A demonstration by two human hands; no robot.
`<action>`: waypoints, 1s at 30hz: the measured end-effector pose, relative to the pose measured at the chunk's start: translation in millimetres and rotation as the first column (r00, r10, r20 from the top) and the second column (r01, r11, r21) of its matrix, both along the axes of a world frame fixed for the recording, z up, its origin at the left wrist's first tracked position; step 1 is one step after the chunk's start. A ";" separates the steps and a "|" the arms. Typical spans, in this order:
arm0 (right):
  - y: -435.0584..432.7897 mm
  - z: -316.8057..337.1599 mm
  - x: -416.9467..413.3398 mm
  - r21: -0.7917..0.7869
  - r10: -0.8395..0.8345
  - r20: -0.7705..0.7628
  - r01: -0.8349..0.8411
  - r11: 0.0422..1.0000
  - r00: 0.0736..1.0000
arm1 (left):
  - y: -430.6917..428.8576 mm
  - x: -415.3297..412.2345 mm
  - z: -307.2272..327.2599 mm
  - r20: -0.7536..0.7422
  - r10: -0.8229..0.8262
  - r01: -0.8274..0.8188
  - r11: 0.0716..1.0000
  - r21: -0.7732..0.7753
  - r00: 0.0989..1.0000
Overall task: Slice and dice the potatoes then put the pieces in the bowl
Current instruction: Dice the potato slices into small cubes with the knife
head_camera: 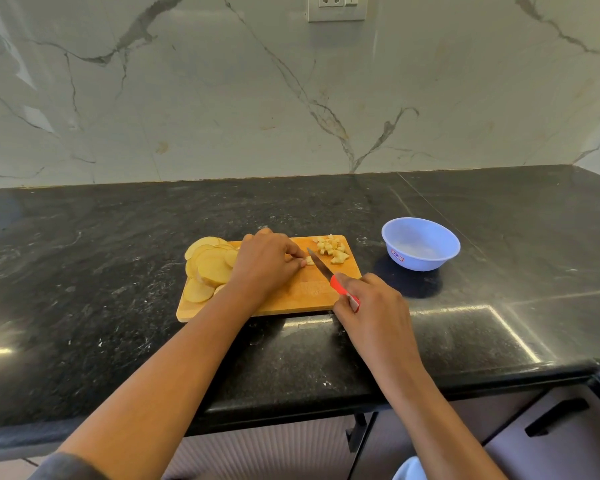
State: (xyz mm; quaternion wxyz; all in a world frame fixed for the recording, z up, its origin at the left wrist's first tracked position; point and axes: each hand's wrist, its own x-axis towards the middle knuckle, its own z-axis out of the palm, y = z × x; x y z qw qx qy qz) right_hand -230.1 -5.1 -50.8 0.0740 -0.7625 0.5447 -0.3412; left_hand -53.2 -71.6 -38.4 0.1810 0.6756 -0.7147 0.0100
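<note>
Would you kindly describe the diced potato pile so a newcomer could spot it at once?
On the black counter, a wooden cutting board lies left of a blue bowl. The diced potato pile sits at the board's far right corner, nearest the bowl. Unlike the flat round slices at the board's left end, it is a heap of small cubes.

Red-handled knife [326,274], pale blue bowl [420,244], blk speckled counter [118,271].

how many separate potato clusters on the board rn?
3. Round slices at the left end of the cutting board; diced pieces at its far right corner; one small piece pinched by the left hand beside the knife. More may hide under that hand.
</note>
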 end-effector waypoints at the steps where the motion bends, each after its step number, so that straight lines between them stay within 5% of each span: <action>1: -0.2 0.3 1.0 0.008 0.005 -0.011 -0.005 1.000 1.000 | -0.2 -0.3 -0.4 0.007 0.001 -0.001 1.000 -0.007 1.000; 15: -7.2 18.2 21.8 0.070 0.067 -0.318 -0.047 0.996 0.946 | -0.1 -1.7 0.1 0.107 0.025 -0.021 0.999 -0.038 0.994; 30: 0.9 14.2 16.3 0.028 0.024 -0.146 -0.020 0.999 0.989 | 8.8 6.0 7.3 0.124 0.067 -0.065 0.998 -0.023 0.990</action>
